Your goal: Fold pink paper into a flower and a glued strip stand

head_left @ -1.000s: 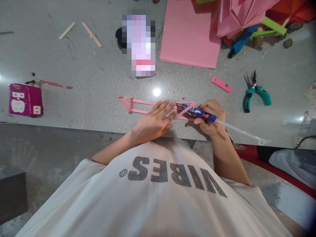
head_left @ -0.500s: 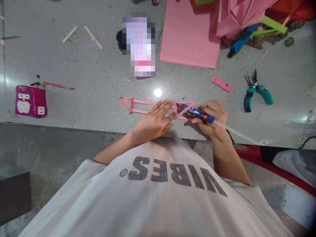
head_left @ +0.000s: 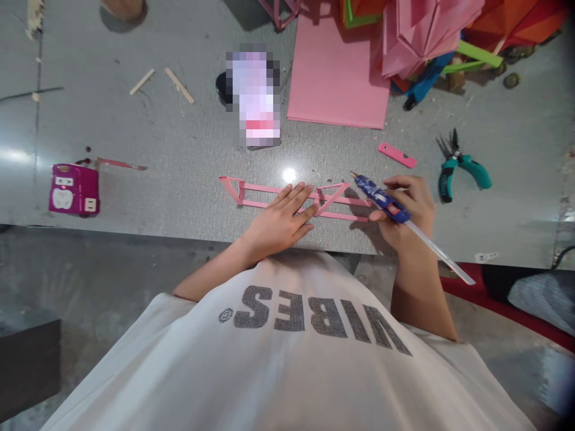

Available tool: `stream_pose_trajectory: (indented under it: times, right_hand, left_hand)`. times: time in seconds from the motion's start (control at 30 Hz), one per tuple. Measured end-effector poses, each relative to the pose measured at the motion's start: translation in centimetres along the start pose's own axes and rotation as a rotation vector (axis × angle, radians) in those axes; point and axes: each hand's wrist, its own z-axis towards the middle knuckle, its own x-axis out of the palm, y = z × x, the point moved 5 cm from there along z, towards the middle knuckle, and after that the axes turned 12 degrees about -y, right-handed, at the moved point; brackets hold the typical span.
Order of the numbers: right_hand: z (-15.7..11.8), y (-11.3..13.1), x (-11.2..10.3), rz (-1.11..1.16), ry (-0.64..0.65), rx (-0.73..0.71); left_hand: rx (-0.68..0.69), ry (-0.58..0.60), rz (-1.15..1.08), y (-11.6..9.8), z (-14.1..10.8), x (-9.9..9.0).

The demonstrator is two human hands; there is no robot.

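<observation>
A long pink stick frame (head_left: 265,189) with diagonal braces lies flat near the front edge of the grey table (head_left: 179,143). My left hand (head_left: 281,220) lies flat on the frame's middle, fingers spread, pressing it down. My right hand (head_left: 406,209) grips a blue glue gun (head_left: 380,196) with a clear glue stick trailing out behind it. The gun's nozzle points up and left, lifted just off the frame's right end.
Teal pliers (head_left: 458,163) and a pink cutter (head_left: 397,155) lie to the right. A pink paper sheet (head_left: 336,78) and folded coloured paper (head_left: 431,30) sit at the back. Two wooden sticks (head_left: 164,82) lie at back left, a magenta power strip (head_left: 74,190) at far left.
My right hand has pulled the glue gun right and away from the frame's diagonal brace. My left hand stays pressed on the frame. The camera view shifted slightly.
</observation>
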Motion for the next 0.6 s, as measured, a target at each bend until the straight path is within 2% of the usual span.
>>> stream_pose_trajectory:
  times: [0.1,0.2,0.27,0.33,0.47,0.53,0.6]
  right_hand:
    - [-1.1,-3.5,-2.7,-0.094,-0.102,0.064]
    - [-2.3,-8.3,-4.5,-0.326,-0.123,0.157]
    - [-2.6,-10.9,-4.6,-0.427,-0.032,0.171]
    - [-2.5,-12.9,-4.7,-0.516,0.003,0.22]
    - [-2.0,-14.7,-6.3,-0.593,-0.117,0.381]
    - [-2.2,-15.0,-7.3,-0.573,-0.167,0.404]
    - [-2.7,-15.2,-8.0,-0.539,-0.163,0.402]
  left_hand:
    - [0.002,0.007,0.014,0.1,0.1,0.0]
    - [0.021,0.01,0.043,-0.1,0.1,-0.2]
    - [0.042,0.005,0.067,-0.3,0.1,-0.3]
    - [0.06,-0.014,0.099,-0.3,0.1,-0.4]
    - [0.111,-0.054,0.153,-0.1,0.0,-0.3]
    - [0.121,-0.055,0.165,0.1,-0.1,-0.2]
    - [0.123,-0.051,0.168,0.1,-0.1,-0.2]
